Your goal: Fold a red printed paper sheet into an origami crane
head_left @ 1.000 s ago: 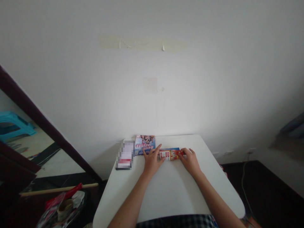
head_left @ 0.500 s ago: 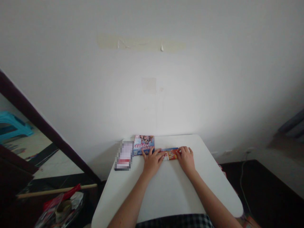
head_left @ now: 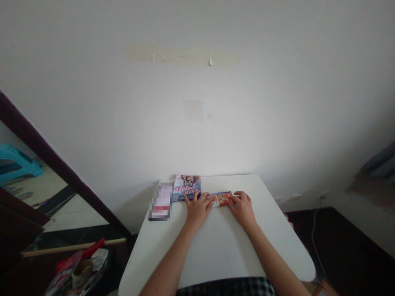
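Right hand (head_left: 243, 208) reaches further left on the leaflet (head_left: 222, 199) now, half-curled; my left hand (head_left: 196, 210) spreads over its left end. Can't really tell if either's gripping.

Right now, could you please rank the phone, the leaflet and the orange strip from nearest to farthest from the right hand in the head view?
From the right hand:
1. Orange strip: at its fingertips, just left.
2. Leaflet: further left, near the wall.
3. Phone: leftmost, by the table's left edge.
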The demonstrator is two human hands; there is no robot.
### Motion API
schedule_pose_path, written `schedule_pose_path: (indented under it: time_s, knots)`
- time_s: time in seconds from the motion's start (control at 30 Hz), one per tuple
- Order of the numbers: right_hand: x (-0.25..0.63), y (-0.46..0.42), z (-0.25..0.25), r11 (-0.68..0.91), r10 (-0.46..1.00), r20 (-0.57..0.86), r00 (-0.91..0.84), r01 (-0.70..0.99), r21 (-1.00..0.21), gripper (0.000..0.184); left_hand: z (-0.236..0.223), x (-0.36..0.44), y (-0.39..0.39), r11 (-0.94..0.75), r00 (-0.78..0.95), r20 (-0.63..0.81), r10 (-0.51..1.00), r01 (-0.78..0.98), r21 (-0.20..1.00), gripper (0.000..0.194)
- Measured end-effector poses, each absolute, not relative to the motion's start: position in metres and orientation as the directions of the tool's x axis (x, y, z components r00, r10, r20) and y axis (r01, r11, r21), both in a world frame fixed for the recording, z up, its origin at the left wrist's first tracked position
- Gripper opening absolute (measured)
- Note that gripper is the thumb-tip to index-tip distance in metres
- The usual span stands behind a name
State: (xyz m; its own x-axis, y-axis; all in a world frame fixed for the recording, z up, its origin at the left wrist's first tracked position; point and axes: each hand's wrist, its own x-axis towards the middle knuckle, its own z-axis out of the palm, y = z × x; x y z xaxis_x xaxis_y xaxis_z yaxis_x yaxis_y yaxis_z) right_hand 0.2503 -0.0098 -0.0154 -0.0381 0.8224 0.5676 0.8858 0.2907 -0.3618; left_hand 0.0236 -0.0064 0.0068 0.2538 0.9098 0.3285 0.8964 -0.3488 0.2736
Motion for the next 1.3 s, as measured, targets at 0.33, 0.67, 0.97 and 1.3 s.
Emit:
schedule_pose_path:
  time_s: [0.33,0.67,0.97,1.3]
  knots:
    - [0.2484,-0.0105,-0.0154,0.216,0.843,0.537,-0.032,0.934,-0.284,0.023,0.0090,0.0238,-0.0056,-0.330,0.247,0.304,0.920,0.907,0.261,0.036]
    - [0.2479,-0.0068,-0.0176,0.214,0.857,0.515,-0.036,0.933,-0.291,0.026,0.0097,0.0266,-0.0033,-0.329,0.240,0.320,0.917,0.908,0.262,0.034]
    - [0.2464,-0.0065,-0.0168,0.195,0.860,0.509,-0.025,0.939,-0.283,0.028,0.0075,0.0269,-0.0003,-0.330,0.238,0.334,0.912,0.910,0.251,0.034]
    - [0.2458,-0.0094,-0.0129,0.190,0.864,0.503,-0.030,0.944,-0.269,0.026,0.0120,0.0288,-0.0013,-0.303,0.224,0.312,0.923,0.924,0.232,0.034]
